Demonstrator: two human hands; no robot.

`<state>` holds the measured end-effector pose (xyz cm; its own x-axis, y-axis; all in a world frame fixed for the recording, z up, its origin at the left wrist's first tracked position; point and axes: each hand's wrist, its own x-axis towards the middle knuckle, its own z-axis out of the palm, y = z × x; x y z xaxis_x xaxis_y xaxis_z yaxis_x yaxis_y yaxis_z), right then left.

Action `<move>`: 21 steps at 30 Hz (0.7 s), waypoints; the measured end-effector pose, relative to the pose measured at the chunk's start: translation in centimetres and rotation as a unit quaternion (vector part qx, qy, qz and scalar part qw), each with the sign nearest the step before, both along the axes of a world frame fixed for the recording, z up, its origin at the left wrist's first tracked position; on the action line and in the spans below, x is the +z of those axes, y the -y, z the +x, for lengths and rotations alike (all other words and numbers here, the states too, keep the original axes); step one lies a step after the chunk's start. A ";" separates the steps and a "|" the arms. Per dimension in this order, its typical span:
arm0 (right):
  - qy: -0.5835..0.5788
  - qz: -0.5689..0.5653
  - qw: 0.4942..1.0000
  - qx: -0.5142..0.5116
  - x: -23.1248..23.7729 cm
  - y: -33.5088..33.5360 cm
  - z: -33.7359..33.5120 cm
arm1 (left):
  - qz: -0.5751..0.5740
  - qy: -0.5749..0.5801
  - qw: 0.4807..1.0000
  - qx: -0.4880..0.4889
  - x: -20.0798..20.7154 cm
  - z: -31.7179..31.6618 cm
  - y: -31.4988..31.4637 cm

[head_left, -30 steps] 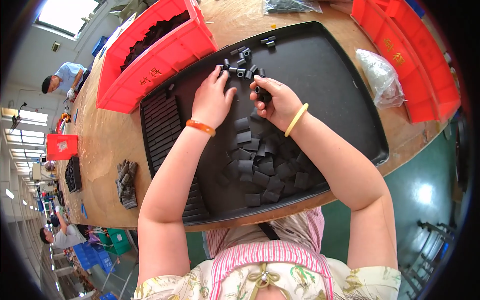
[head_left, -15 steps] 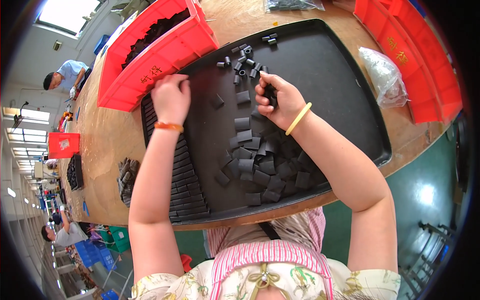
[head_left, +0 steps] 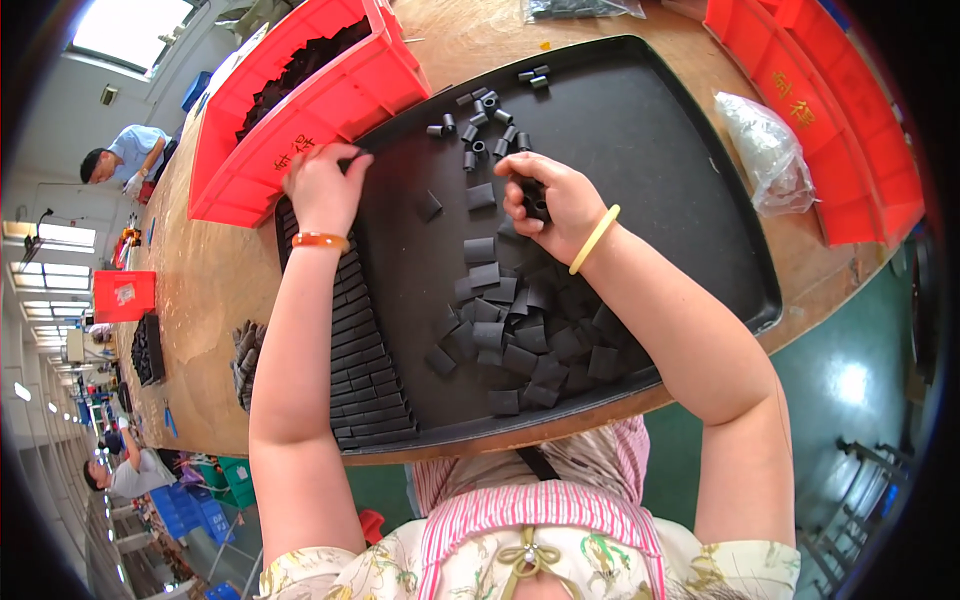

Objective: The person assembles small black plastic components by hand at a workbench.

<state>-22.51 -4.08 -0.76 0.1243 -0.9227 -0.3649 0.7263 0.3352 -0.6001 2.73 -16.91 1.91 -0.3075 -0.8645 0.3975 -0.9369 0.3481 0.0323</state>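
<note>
A large black tray (head_left: pixel 690 200) lies on the wooden table. My left hand (head_left: pixel 322 190) is at its far left corner, beside the red bin. Its fingers are bent downward in a pinch, and what they hold, if anything, is hidden. Below that hand, rows of black pieces (head_left: pixel 365 375) lie side by side along the tray's left edge. My right hand (head_left: pixel 565 205) is curled around several short black tubes (head_left: pixel 536 200) above the tray's middle. Loose black tubes (head_left: pixel 479 148) lie beyond it, and a heap of flat, slightly curved black pieces (head_left: pixel 520 335) spreads nearer to me.
A red bin (head_left: pixel 320 110) full of black pieces stands at the far left. At the right are more red bins (head_left: pixel 830 130) and a clear plastic bag (head_left: pixel 765 150). Dark gloves (head_left: pixel 247 360) lie left of the tray. Two people work farther off at the left.
My left hand has shifted slightly left and toward me, and its blur has gone. My right hand has tilted a little, still around the tubes.
</note>
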 end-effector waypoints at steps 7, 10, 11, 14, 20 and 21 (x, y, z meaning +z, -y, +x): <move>-0.008 -0.078 0.985 0.154 -0.4 -0.6 0.3 | 0.201 -0.271 0.913 -0.228 2.0 -8.0 -10.6; -0.018 -0.098 0.987 0.124 -0.7 -0.4 0.7 | 0.164 -0.238 0.926 -0.244 1.8 -7.4 -10.7; -0.012 -0.086 0.991 0.099 -0.4 -0.5 0.5 | 0.176 -0.287 0.914 -0.225 1.6 -7.3 -10.6; 0.019 -0.081 0.995 0.051 -0.7 -0.2 0.0 | 0.165 -0.251 0.940 -0.160 0.5 -5.6 -9.3; 0.023 -0.057 0.997 0.054 -0.6 -0.5 0.2 | 0.171 -0.145 0.974 -0.032 -2.7 -2.3 -6.1; -0.006 -0.051 0.997 0.059 -0.6 -0.4 0.4 | 0.199 -0.164 0.966 -0.023 -2.7 -2.2 -5.9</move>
